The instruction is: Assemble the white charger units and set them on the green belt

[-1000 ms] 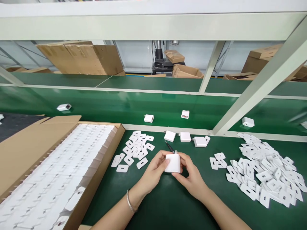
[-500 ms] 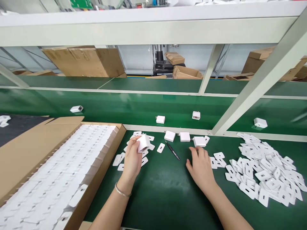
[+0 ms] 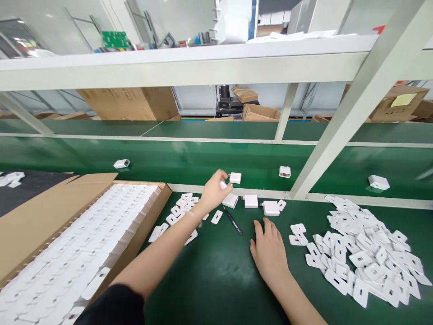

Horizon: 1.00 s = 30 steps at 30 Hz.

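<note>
My left hand reaches over the front edge of the green belt, its fingers closed around a white plug charger that is mostly hidden by them. On the belt just beyond my fingers is another white charger. My right hand rests open on the green table, palm down and holding nothing. Beyond its fingertips lie a white charger with its prongs to the left, a second one, and a third partly behind my left hand. A black pen lies between my hands.
Loose white slotted plates lie under my left forearm; a large pile covers the right side. An open carton of white dividers stands left. More chargers sit on the belt. A slanted post rises at right.
My left hand has moved right and away from me with the charger, from above the loose plates to the belt's edge. My right hand stays on the table. The view has tilted up.
</note>
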Motion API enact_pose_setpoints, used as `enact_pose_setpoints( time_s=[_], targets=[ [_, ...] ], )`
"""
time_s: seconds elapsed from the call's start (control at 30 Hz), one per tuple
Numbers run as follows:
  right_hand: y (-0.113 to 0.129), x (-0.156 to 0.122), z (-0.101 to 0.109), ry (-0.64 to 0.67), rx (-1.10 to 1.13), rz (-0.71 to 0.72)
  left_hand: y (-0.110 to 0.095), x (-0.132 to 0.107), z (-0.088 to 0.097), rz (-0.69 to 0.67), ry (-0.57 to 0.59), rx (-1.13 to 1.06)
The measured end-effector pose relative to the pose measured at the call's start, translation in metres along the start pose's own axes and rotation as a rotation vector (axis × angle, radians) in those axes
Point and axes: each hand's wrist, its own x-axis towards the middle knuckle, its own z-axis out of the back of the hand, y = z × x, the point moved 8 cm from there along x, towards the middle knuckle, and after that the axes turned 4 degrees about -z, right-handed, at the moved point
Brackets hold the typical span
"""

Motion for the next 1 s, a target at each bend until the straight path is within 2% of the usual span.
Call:
enact_pose_setpoints(
  time_s=[0.1,0.17,0.27,0.37,0.47,0.6,0.73,0.8,0.87,0.93,1.0],
  targets=[
    [-0.011,0.003,0.011,-0.025,-0.059,-0.038,-0.020,0.063,-0.033,-0.038,0.201,0.215],
    [-0.020,0.006,0.017,-0.001,-0.098,-0.088,-0.029,0.089,-0.058,-0.043,0.352,0.331],
    [-0.031,0.007,0.020,0.086,-0.139,-0.151,-0.039,0.105,-0.088,-0.077,0.528,0.463],
    [-0.036,0.008,0.014,0.181,-0.154,-0.165,-0.047,0.103,-0.095,-0.152,0.608,0.540],
    [-0.038,0.008,0.009,0.214,-0.142,-0.160,-0.050,0.088,-0.079,-0.222,0.640,0.556],
    [-0.044,0.007,0.009,0.227,-0.093,-0.168,-0.038,0.041,-0.049,-0.270,0.654,0.545],
    [-0.053,0.008,0.013,0.278,-0.068,-0.156,-0.015,-0.008,-0.030,-0.217,0.567,0.531],
    [-0.054,0.010,0.016,0.293,-0.057,-0.137,-0.007,-0.023,-0.020,-0.187,0.461,0.455],
    [-0.053,0.014,0.018,0.301,-0.050,-0.131,-0.003,-0.036,-0.006,-0.126,0.315,0.191],
    [-0.052,0.019,0.021,0.298,-0.044,-0.139,0.006,-0.053,0.002,0.019,0.220,-0.252],
    [-0.051,0.022,0.023,0.294,-0.035,-0.148,0.014,-0.078,-0.007,0.221,0.262,-0.710]
  ],
)
